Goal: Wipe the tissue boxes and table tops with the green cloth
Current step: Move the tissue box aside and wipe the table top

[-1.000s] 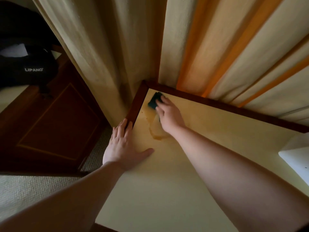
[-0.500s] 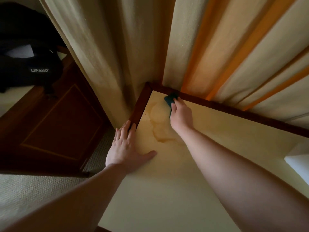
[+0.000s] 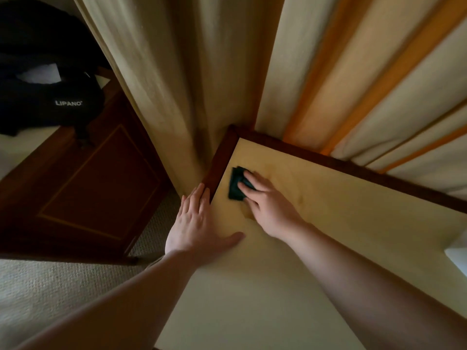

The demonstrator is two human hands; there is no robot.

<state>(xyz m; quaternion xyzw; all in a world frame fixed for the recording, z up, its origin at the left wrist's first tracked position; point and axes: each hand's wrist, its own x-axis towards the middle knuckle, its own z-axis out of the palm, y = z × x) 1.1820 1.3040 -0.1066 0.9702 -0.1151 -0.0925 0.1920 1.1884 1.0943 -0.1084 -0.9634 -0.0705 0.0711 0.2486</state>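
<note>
A folded dark green cloth lies flat on the pale yellow table top, close to its dark wooden left border. My right hand presses down on the cloth with straight fingers, covering its right half. My left hand rests flat on the table's left edge, fingers over the wooden border, thumb spread on the top. A white object, possibly a tissue box, shows only as a corner at the right edge.
Beige curtains with orange stripes hang against the table's far and left sides. A dark wooden cabinet stands to the left with a black bag on it. Beige carpet covers the floor below.
My right hand has drawn the cloth from the far corner back toward me along the left border. The damp streak near the corner has faded. My left hand stayed put.
</note>
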